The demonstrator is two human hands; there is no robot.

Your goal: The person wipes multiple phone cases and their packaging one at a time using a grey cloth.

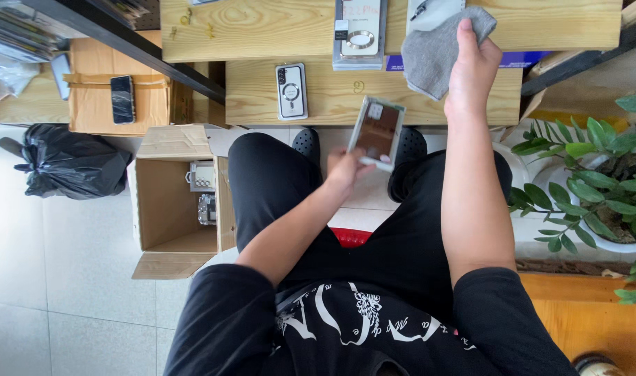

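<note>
My left hand (347, 169) grips a phone in a clear case (377, 131) by its lower edge, holding it tilted above my lap in front of the wooden table (262, 90). My right hand (471, 66) is stretched out over the table and pinches a grey cloth (433, 56) that hangs from my fingers. On the table near the cloth lie a phone case with a ring on its back (291, 91) and a packaged phone case (360, 33).
An open cardboard box (179, 202) with small items stands on the tiled floor at left, beside a black rubbish bag (71, 163). A closed box with a dark phone (122, 99) on top is behind it. A potted plant (596, 181) is at right.
</note>
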